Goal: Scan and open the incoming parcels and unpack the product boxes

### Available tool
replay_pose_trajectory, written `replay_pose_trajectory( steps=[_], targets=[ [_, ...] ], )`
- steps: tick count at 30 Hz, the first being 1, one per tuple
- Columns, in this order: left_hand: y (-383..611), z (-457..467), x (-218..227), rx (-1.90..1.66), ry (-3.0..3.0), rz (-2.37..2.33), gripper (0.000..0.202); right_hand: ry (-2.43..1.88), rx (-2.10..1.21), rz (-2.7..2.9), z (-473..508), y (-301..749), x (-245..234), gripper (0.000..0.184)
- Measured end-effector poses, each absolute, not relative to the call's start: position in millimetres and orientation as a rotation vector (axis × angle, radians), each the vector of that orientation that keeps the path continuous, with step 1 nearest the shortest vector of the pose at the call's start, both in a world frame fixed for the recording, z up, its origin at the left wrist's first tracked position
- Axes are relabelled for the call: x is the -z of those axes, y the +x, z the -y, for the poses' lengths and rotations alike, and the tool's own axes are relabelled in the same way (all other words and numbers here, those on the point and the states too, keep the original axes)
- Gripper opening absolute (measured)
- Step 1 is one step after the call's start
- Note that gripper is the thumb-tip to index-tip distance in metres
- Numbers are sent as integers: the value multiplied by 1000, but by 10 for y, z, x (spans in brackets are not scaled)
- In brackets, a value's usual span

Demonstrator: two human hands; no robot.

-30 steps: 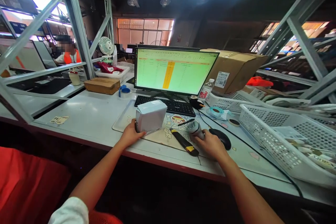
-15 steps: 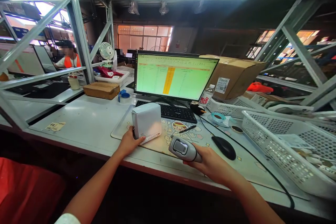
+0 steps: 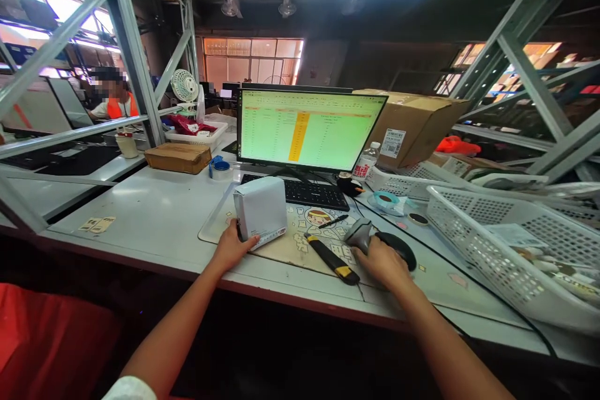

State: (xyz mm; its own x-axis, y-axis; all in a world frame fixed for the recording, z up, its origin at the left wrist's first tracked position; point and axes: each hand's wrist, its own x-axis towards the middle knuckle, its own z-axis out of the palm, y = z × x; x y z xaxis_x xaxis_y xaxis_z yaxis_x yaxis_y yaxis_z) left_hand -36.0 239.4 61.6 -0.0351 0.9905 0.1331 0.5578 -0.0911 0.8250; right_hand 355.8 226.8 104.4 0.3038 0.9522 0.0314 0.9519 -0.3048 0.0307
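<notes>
My left hand grips a small white box that stands on its edge on the printed desk mat. My right hand is closed on a grey handheld barcode scanner, held low over the mat's right side, just beside the black mouse. A black and yellow utility knife lies on the mat between my two hands. A black pen rests further back on the mat.
A monitor with a green spreadsheet and a black keyboard stand behind the mat. White perforated baskets fill the right side. A large cardboard box sits back right, a flat brown box and tape roll back left. A person in orange sits far left.
My right hand raised the scanner and aimed it toward the white box, then lowered it back to the mat beside the mouse. The left hand kept hold of the box.
</notes>
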Motion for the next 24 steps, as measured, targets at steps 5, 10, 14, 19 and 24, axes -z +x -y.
replay_pose_trajectory(
  steps=[5,10,14,19,24],
  targets=[
    [-360,-2399,-626,-985,1711,-1669,61,2652,-328,-1997,-2442,3246,-1263,54],
    [-384,-2411,-621,-976,1711,-1671,66,2481,121,-2229,-3118,2801,-1342,49],
    [-393,-2422,-611,-979,1732,-1663,61,2503,226,-2156,-3517,2631,-1246,53],
    [-385,-2429,-597,-1021,1738,-1614,60,2518,387,-2157,-3633,2612,-1345,48],
    [-405,-2435,-624,-1062,1659,-1594,65,2277,706,-2530,-3543,2406,-1641,61]
  ],
)
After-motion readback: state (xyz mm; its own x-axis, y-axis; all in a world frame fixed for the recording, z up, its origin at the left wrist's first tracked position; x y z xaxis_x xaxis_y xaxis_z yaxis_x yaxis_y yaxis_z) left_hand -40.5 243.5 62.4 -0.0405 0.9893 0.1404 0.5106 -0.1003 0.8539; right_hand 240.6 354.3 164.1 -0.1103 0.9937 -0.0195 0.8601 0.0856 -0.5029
